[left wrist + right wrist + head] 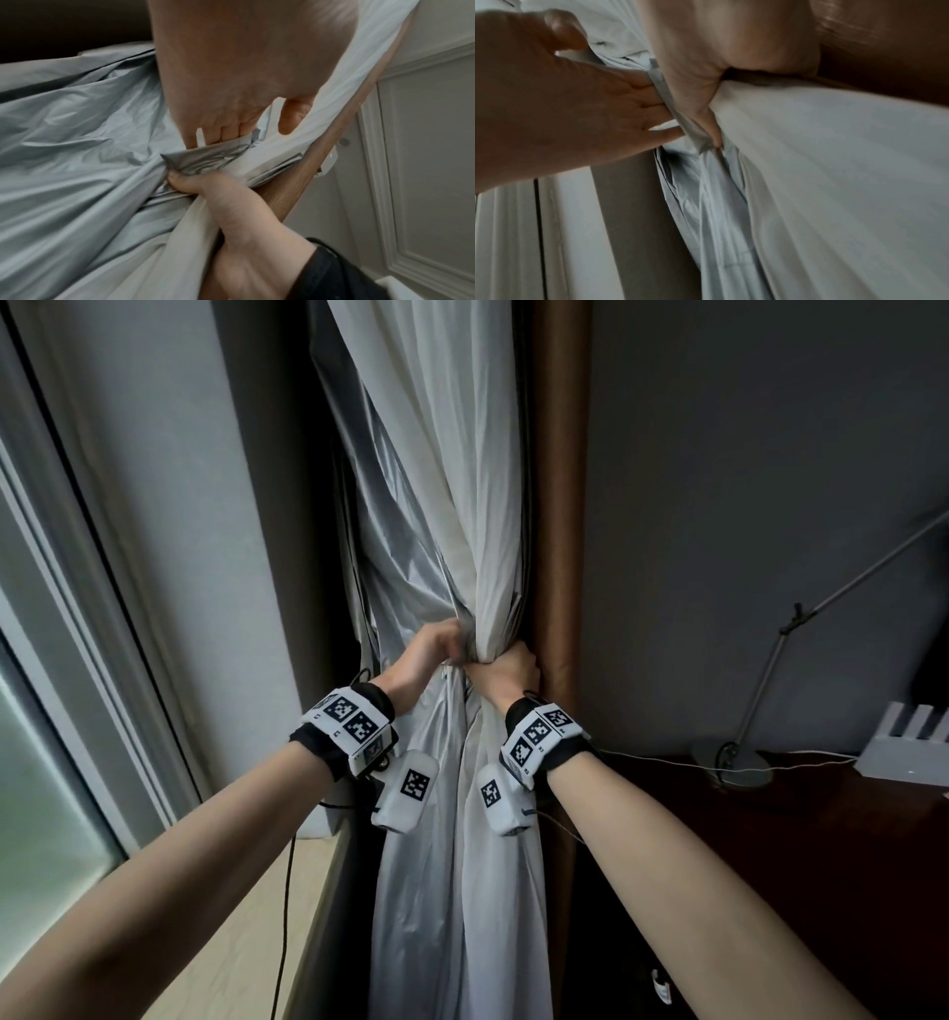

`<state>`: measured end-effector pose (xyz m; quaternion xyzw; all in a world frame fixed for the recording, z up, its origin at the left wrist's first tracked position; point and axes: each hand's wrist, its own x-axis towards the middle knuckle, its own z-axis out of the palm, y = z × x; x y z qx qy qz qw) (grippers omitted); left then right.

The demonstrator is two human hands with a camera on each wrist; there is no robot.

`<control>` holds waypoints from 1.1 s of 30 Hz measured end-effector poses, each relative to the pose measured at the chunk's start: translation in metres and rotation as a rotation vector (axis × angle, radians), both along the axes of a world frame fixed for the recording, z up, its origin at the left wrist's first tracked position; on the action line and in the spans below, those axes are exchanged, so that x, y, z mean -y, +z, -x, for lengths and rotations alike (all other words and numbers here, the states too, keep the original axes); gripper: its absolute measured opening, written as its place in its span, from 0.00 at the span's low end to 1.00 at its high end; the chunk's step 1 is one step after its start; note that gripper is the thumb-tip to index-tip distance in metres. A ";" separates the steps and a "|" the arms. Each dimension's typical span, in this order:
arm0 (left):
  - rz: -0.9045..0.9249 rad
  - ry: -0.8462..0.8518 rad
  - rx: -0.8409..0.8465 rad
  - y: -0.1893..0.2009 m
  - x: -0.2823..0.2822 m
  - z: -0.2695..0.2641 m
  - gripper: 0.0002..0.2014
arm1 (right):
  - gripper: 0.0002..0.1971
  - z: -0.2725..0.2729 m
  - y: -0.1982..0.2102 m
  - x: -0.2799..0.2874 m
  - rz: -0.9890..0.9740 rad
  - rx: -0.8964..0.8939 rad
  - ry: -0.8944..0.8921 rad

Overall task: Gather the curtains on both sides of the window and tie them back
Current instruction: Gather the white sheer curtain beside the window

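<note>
The wall (744,505) fills the area to the right of the curtain (452,531), dark grey and bare. To the left of the curtain runs the window frame (102,618), pale, with frosted glass low down. A brown wooden post (557,505) stands upright just to the right of the curtain, touching its edge, so the fabric is hemmed in on that side. Lower, to the right of the curtain, a dark table (821,839) carries a desk lamp (770,670) with a thin slanted arm and round base, and a white box (909,742) beside it. A thin white cable (667,765) runs across the table toward the wrist.

The curtain hangs between window frame and post, white on one face and silvery grey on the other, bunched into a narrow waist at mid height and spreading again below.

Both hands meet at that waist. The right hand (508,672) is clenched around the gathered fabric beside the post, thumb pressed into the folds. The left hand (436,647) sits just left of it, touching, fingers curled and tucked into the grey folds, pinching them. Both forearms reach forward and upward, wrists wrapped in black bands.
</note>
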<state>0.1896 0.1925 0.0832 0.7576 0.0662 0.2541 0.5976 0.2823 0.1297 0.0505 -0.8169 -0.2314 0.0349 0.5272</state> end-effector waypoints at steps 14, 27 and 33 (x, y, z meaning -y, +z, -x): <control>0.157 0.872 -0.219 -0.037 -0.082 -0.021 0.32 | 0.26 -0.023 0.005 0.019 0.082 0.071 -0.008; 0.054 1.030 -0.430 -0.025 -0.104 -0.038 0.70 | 0.26 -0.035 0.008 0.039 0.121 0.115 -0.004; 0.151 0.825 -0.399 -0.037 -0.135 -0.038 0.77 | 0.27 -0.039 0.010 0.043 0.118 0.118 0.007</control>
